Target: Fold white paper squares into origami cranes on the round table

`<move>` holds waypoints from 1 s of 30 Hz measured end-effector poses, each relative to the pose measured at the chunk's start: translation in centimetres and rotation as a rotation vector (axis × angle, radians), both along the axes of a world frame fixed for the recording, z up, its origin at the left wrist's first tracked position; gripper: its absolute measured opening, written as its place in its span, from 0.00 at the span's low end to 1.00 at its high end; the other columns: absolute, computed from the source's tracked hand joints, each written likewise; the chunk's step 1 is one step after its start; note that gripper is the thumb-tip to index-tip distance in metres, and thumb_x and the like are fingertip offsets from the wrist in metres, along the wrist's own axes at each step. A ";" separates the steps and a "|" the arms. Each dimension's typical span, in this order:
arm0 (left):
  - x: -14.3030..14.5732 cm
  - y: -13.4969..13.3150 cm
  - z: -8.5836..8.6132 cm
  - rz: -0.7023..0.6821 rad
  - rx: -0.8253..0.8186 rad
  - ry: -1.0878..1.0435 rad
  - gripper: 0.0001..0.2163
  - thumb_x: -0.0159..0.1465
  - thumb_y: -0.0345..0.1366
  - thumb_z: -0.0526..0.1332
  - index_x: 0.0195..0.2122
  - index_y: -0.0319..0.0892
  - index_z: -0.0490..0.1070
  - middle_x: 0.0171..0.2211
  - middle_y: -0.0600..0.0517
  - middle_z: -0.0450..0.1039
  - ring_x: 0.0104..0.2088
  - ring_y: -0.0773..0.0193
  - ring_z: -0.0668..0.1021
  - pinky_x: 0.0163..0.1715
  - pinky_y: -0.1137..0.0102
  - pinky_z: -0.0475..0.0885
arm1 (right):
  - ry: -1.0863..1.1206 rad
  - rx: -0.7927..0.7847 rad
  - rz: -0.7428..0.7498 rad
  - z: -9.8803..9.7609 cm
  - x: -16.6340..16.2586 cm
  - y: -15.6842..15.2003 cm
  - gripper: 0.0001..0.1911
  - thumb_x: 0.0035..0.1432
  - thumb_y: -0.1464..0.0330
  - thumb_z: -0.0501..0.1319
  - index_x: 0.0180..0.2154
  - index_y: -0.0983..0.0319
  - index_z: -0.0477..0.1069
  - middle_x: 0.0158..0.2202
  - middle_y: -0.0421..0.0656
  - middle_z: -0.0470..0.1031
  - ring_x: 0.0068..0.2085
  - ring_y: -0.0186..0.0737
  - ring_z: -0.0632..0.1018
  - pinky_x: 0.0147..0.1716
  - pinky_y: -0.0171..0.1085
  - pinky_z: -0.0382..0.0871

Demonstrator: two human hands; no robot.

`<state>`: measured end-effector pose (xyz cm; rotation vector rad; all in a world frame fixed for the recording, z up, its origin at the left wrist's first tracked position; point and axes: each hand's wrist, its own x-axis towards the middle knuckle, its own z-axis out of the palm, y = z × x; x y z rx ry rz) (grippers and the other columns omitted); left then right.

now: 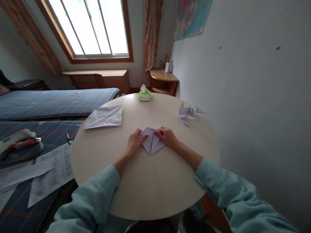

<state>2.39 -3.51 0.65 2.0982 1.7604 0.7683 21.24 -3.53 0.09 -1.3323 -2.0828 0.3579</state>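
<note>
A folded sheet of white paper [151, 142], kite-like in outline with a seam down its middle, lies on the round table between my hands. My left hand [136, 141] pinches its left corner, thumb on top. On the opposite side, my right hand [167, 136] grips the upper right edge, its thumb resting on the paper near the seam. The fingers under the paper are partly hidden. Farther off to the left is a creased white sheet [105, 117]. Several-pointed folded paper figures [190, 112] sit together at the right.
The cream round table [155, 191] carries a green tissue pack [144, 94] at its far edge. To the left, a plaid-covered bed [48, 103] holds printed sheets [53, 171], a pen [69, 139] and a grey bag-like item [20, 144]. A white wall [255, 97] stands at the right.
</note>
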 end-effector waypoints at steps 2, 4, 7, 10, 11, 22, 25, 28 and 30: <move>0.1 -0.2 0.2 0.020 -0.027 0.054 0.12 0.55 0.45 0.57 0.31 0.41 0.66 0.29 0.49 0.73 0.31 0.61 0.74 0.27 0.72 0.63 | 0.001 0.009 0.008 0.1 -0.2 -0.4 0.16 0.57 0.61 0.52 0.28 0.63 0.72 0.25 0.40 0.65 0.26 0.31 0.66 0.28 0.30 0.59; 0.1 -0.3 0.3 0.038 -0.050 0.097 0.13 0.56 0.47 0.56 0.30 0.42 0.66 0.30 0.48 0.73 0.31 0.59 0.75 0.26 0.71 0.63 | 0.007 0.020 0.014 0.2 -0.5 -0.7 0.15 0.57 0.62 0.52 0.28 0.62 0.73 0.25 0.40 0.65 0.27 0.31 0.66 0.28 0.30 0.59; 0.1 -0.3 0.3 0.056 -0.052 0.129 0.13 0.56 0.47 0.55 0.32 0.42 0.65 0.31 0.47 0.73 0.32 0.57 0.75 0.25 0.71 0.62 | 0.018 0.030 0.011 0.2 -0.7 -1.0 0.14 0.57 0.63 0.52 0.30 0.62 0.73 0.26 0.40 0.65 0.27 0.31 0.67 0.28 0.29 0.59; 0.1 -0.3 0.2 0.080 -0.035 0.123 0.09 0.58 0.42 0.54 0.35 0.42 0.63 0.31 0.47 0.73 0.32 0.59 0.75 0.25 0.72 0.62 | 0.022 0.028 -0.008 0.2 -0.7 -0.9 0.14 0.57 0.64 0.53 0.29 0.62 0.73 0.26 0.40 0.65 0.27 0.30 0.67 0.28 0.29 0.59; 0.1 -0.3 0.1 0.085 -0.029 0.114 0.08 0.58 0.40 0.54 0.35 0.42 0.62 0.31 0.48 0.73 0.32 0.59 0.75 0.25 0.72 0.62 | 0.024 0.026 -0.014 0.3 -0.7 -0.9 0.14 0.57 0.64 0.53 0.28 0.62 0.73 0.26 0.40 0.65 0.26 0.30 0.67 0.28 0.29 0.58; 0.4 -0.1 -0.3 -0.325 0.016 -0.327 0.10 0.58 0.39 0.54 0.39 0.41 0.60 0.23 0.55 0.69 0.24 0.69 0.72 0.25 0.75 0.64 | 0.085 0.025 -0.054 -0.1 -0.4 -0.3 0.14 0.56 0.65 0.55 0.22 0.64 0.71 0.23 0.39 0.62 0.25 0.30 0.65 0.26 0.30 0.56; 0.1 0.6 -0.5 -0.415 -0.132 -0.514 0.09 0.59 0.38 0.51 0.38 0.40 0.62 0.24 0.54 0.71 0.25 0.69 0.73 0.26 0.75 0.66 | 0.130 0.007 -0.044 -0.3 -0.2 0.0 0.16 0.56 0.64 0.54 0.21 0.64 0.70 0.22 0.39 0.62 0.25 0.31 0.66 0.26 0.31 0.56; -0.2 1.1 -0.9 -0.401 -0.197 -0.545 0.08 0.54 0.33 0.57 0.35 0.40 0.63 0.25 0.55 0.69 0.25 0.70 0.72 0.27 0.75 0.67 | 0.174 -0.018 -0.025 -0.3 -0.1 0.2 0.20 0.56 0.61 0.53 0.19 0.64 0.69 0.22 0.39 0.62 0.25 0.31 0.66 0.26 0.31 0.56; -0.3 1.3 -1.2 -0.351 -0.174 -0.532 0.09 0.51 0.32 0.61 0.32 0.40 0.63 0.24 0.56 0.68 0.26 0.70 0.72 0.26 0.75 0.67 | 0.200 -0.030 -0.008 -0.4 -0.1 0.2 0.21 0.56 0.58 0.52 0.18 0.64 0.68 0.22 0.39 0.61 0.25 0.31 0.66 0.26 0.31 0.56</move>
